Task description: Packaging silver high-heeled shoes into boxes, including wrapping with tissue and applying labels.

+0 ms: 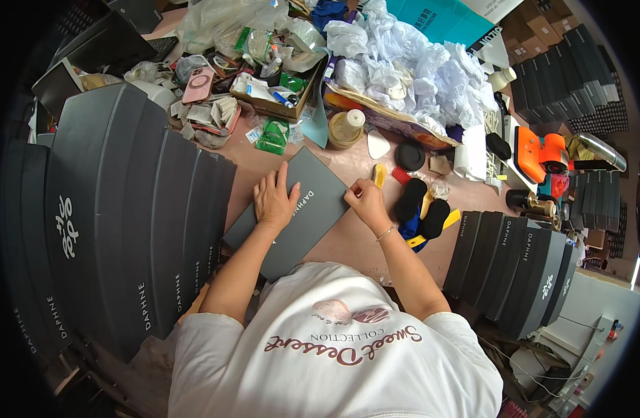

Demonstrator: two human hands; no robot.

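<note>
A dark grey shoebox [307,226] with pale lettering lies at a slant on the table in front of me. My left hand [274,200] rests flat on its left part, fingers spread. At the box's right corner, my right hand [368,203] has its thumb and fingers pinched together on the edge; the fingertips are partly hidden. Another dark grey panel [240,228] shows under my left wrist; whether it belongs to the same box I cannot tell. Right of my right hand lie black-padded brushes [422,207] and a yellow-handled brush [380,175].
Tall rows of grey shoeboxes [111,209] stand at the left, and more shoeboxes [504,261] at the right. Crumpled white tissue paper [410,66] fills a carton at the back. A capped bottle [346,129], black round tin [410,155] and orange device [539,152] stand nearby.
</note>
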